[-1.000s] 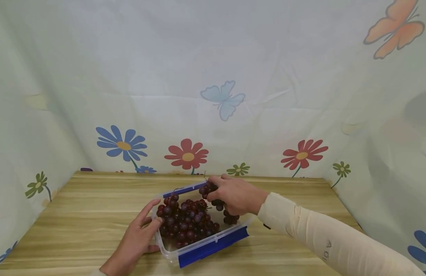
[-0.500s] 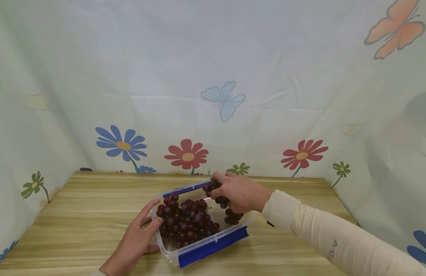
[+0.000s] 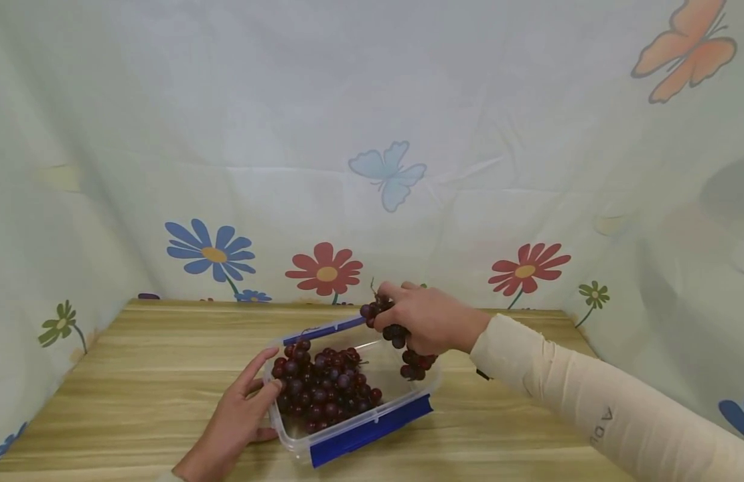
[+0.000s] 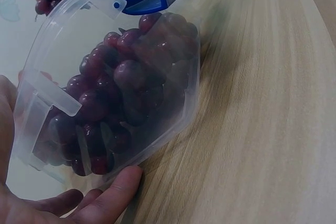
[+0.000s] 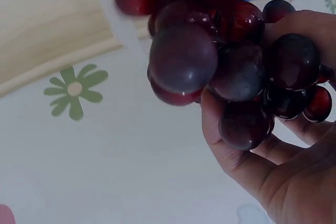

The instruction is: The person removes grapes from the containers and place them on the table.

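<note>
A clear plastic container [image 3: 341, 435] with blue clips stands on the wooden table, with a heap of dark red grapes [image 3: 323, 388] on its left side. My left hand [image 3: 236, 415] holds the container's left end, thumb and index finger at the rim; in the left wrist view, fingers [image 4: 113, 198] touch its lower side. My right hand [image 3: 434, 318] grips a bunch of grapes [image 3: 380, 311] by its upper part, above the container's right end. Part of that bunch hangs below the hand; in the right wrist view the fingers curl around its grapes [image 5: 241, 72].
The wooden table [image 3: 136, 381] extends left and right of the container. A pale cloth backdrop [image 3: 257, 167] printed with flowers and butterflies rises behind and on both sides. One blue clip [image 3: 372, 428] hangs down at the container's front.
My right hand has risen and moved right with the grape bunch, which now hangs higher over the container. My left hand and the container have stayed in place.
</note>
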Demonstrator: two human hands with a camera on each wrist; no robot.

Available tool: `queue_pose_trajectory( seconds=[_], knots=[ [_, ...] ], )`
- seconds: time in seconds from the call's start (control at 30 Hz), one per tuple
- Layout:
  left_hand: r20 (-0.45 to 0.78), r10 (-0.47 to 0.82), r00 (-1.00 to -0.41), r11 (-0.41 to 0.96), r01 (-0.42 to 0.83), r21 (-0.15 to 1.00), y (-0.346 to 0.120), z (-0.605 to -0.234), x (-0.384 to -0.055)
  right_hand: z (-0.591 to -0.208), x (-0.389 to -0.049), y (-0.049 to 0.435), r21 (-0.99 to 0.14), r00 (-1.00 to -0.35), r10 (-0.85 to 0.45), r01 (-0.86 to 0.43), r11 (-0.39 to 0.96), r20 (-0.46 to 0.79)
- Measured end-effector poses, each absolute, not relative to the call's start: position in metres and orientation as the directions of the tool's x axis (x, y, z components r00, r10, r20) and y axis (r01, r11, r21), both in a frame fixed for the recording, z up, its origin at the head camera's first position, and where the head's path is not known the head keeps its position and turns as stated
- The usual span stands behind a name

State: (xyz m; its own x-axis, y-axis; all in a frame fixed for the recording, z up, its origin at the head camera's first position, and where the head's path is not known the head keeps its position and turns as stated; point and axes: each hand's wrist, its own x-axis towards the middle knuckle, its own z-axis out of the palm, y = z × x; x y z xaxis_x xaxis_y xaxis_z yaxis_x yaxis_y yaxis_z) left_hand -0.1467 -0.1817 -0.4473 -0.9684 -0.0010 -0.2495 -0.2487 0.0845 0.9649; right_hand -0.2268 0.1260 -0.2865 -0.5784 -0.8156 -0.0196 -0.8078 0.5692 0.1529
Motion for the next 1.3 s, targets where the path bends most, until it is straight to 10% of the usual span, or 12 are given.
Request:
queue_pose_trajectory(
  seconds=[1.3],
  knots=[
    [-0.252,0.001,-0.968,0.098,-0.25,0.963,-0.183,-0.448,-0.147,-0.247,-0.22,0.18,0.123,-0.67,-0.742,-0.734,0.668,0.031]
  ],
)
